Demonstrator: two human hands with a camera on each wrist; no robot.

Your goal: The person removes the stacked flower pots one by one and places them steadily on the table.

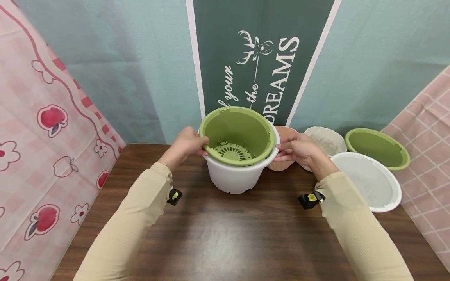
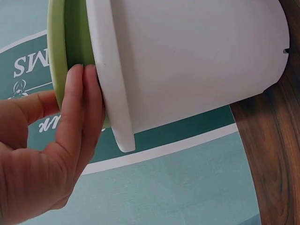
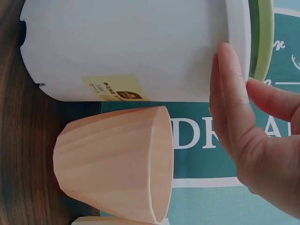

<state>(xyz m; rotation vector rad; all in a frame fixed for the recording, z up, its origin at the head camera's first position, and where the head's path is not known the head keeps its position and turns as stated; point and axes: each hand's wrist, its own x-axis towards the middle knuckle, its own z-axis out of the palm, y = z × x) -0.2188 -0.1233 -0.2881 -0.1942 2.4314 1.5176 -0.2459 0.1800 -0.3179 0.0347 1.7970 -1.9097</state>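
Observation:
A green plastic flowerpot (image 1: pixel 230 127) with a slotted bottom sits tilted inside a larger white flowerpot (image 1: pixel 233 179), its rim standing above the white one. My left hand (image 1: pixel 186 142) pinches the green rim at its left side; in the left wrist view the thumb lies on the outer side and the fingers (image 2: pixel 72 98) reach under it, beside the white rim. On the other side my right hand (image 1: pixel 299 148) holds the white rim, with fingers (image 3: pixel 232 79) beneath it and the thumb at its top edge. A yellow label (image 3: pixel 115 88) shows on the white wall.
Right of the stacked pots stands a peach flowerpot (image 1: pixel 281 166), with a cream pot (image 1: pixel 327 136) behind my right hand. Farther right are another green pot (image 1: pixel 376 146) and a white pot (image 1: pixel 365 181). Brown wooden tabletop (image 1: pixel 218 238) lies in front; printed cloths hang around it.

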